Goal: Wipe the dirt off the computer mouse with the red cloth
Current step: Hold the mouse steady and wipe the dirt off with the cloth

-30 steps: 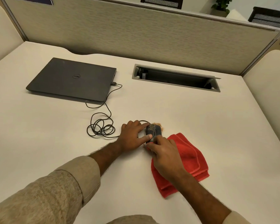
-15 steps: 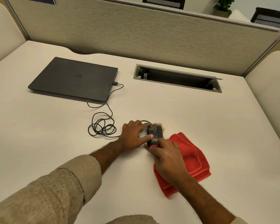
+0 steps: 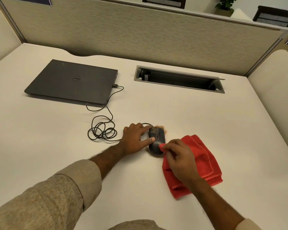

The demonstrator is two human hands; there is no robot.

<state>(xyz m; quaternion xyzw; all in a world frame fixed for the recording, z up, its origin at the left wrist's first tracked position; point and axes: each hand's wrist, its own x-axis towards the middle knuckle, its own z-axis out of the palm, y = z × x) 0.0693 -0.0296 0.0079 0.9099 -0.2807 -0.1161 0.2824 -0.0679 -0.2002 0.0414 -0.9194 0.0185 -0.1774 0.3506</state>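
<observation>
Dark grey and closed, the laptop (image 3: 70, 81) lies at ten o'clock on the tabletop (image 3: 206, 117), its cable (image 3: 101, 131) coiled slack so the computer mouse (image 3: 157, 141) at the centre can be handled freely. The left hand (image 3: 136, 140) rests open, thumb and fingers braced against the mouse's left side, apparently to steady it. At four o'clock, the right hand (image 3: 179, 159) has its grip pinched on a corner of the red cloth (image 3: 201, 161), touching the mouse's rear; brown dirt (image 3: 158, 127) sits at its front.
</observation>
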